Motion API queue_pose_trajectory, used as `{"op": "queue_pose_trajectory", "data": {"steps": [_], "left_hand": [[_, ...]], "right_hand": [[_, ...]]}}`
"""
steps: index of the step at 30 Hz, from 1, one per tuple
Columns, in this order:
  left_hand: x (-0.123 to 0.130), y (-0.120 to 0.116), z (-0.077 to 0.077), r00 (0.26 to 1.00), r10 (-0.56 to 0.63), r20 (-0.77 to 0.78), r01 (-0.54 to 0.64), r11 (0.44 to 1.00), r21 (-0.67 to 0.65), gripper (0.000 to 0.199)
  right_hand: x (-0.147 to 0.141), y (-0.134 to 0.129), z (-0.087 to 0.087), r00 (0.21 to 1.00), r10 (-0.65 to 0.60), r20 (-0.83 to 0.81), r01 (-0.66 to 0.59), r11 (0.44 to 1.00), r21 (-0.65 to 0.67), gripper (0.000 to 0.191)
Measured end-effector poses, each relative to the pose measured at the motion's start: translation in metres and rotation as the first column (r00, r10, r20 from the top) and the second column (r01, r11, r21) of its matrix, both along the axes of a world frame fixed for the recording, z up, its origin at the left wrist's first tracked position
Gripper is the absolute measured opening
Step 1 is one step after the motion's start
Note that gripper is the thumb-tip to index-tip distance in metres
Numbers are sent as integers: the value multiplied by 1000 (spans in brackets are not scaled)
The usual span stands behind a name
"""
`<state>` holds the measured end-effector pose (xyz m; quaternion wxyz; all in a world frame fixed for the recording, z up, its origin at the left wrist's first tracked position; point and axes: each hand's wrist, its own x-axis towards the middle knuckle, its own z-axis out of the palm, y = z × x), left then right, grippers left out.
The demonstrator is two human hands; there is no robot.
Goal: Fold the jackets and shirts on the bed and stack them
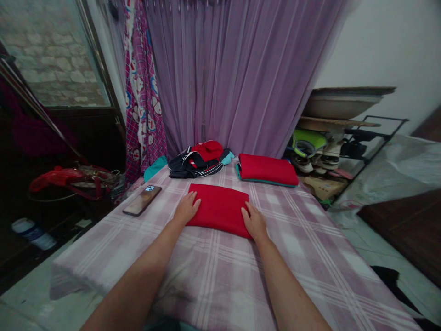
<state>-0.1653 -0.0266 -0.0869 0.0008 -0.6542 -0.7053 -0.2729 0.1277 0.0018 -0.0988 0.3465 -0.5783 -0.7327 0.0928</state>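
Observation:
A folded red cloth [220, 208] lies flat on a table with a checked pink and white cover [299, 257]. My left hand [187, 208] rests at its left edge, fingers apart and touching the fabric. At the right edge, my right hand [255, 220] touches the cloth with its fingers spread. Behind it to the right is another folded red bundle [267, 169] with teal fabric beneath. A loose pile of dark and red clothes [196, 161] sits at the back.
A phone [142, 201] lies near the table's left side, and a teal cloth [155, 168] is at the back left corner. Purple curtains [220, 78] hang behind. A rack with shoes [327, 156] stands at the right, a white and blue can [33, 233] at the left.

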Motion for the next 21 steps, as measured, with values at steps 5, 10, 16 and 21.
{"op": "queue_pose_trajectory", "data": {"steps": [5,10,16,21], "left_hand": [[0,0,-1,1000,3,-2,-3,1000,11,50],[0,0,-3,1000,6,4,-6,1000,21,50],[-2,2,-6,1000,3,21,-4,999,33,52],[-8,2,-5,999,-9,52,7,999,35,48]], "right_hand": [[1,0,1,1000,-8,13,8,1000,7,49],[1,-2,2,998,-53,42,52,998,24,50],[1,-6,7,996,-47,78,47,999,1,51],[2,-8,13,987,-106,125,111,993,-40,51]]}}
